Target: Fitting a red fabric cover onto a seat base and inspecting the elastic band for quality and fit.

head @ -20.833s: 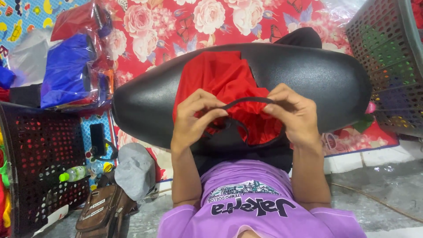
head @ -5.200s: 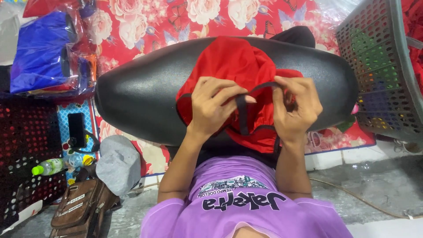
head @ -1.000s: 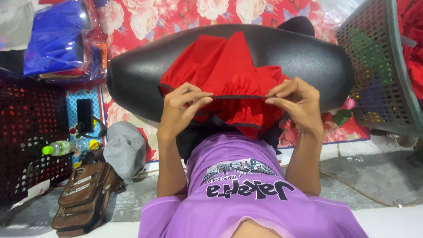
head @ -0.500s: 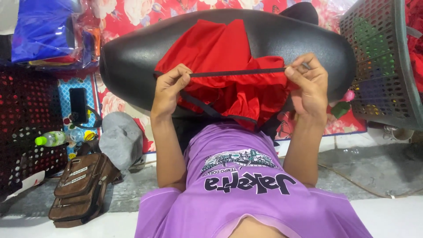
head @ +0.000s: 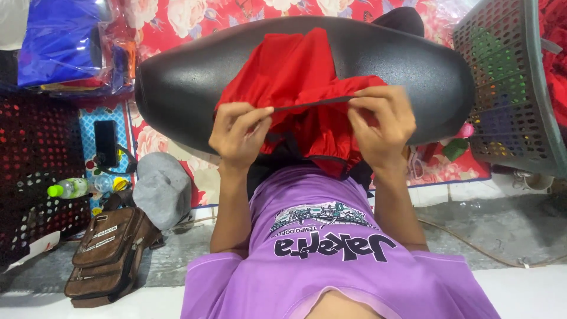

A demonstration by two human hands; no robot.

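Observation:
A red cloth cover (head: pixel 298 74) with a black elastic hem lies over a large black oval seat pad (head: pixel 183 82) resting across my lap. My left hand (head: pixel 239 133) pinches the black hem at its left end. My right hand (head: pixel 381 121) pinches the same hem at the right. The hem runs taut between the two hands, just above the bunched red fabric. I wear a purple printed shirt (head: pixel 331 260).
A grey mesh basket (head: pixel 508 88) holding coloured cloth stands at the right. At left are a dark red crate (head: pixel 35 177), a green-capped bottle (head: pixel 68 188), a brown bag (head: pixel 109 251), a grey cap (head: pixel 162 189) and blue plastic-wrapped bundles (head: pixel 59 41). A floral red mat (head: pixel 177 18) lies beneath.
My hands have come closer together along the black hem, the right one moving inward, and the stretched span between them is shorter than half a second ago.

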